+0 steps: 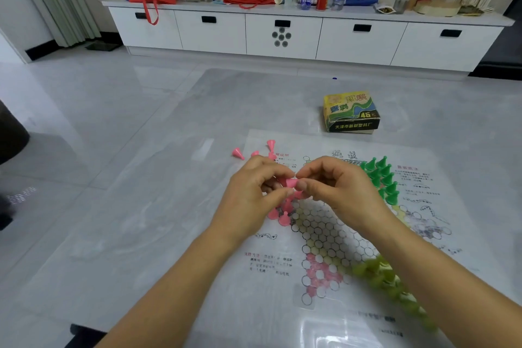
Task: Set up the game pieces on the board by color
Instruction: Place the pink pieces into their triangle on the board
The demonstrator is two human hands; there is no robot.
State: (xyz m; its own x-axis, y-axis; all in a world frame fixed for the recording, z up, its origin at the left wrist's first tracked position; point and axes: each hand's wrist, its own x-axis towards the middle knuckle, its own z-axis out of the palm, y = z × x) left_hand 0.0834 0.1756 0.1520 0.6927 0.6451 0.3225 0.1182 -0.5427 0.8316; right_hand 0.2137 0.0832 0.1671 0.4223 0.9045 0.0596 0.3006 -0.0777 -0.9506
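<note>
A thin plastic Chinese checkers board (333, 240) lies on the glossy table. My left hand (254, 195) and my right hand (336, 186) meet above its left side, and both pinch one pink cone piece (291, 182) between their fingertips. Under my hands several pink pieces (278, 213) stand on the board's left point. More pink pieces (254, 151) lie loose beyond the board's far left corner. Dark green pieces (382, 175) stand packed on the far right point. Yellow-green pieces (381, 271) fill the near right point, partly hidden by my right forearm.
The game's cardboard box (351, 111) sits on the table beyond the board. A long white cabinet (282, 34) runs along the far wall, loaded with bags, bottles and a can. A dark object (11, 133) stands at the left edge.
</note>
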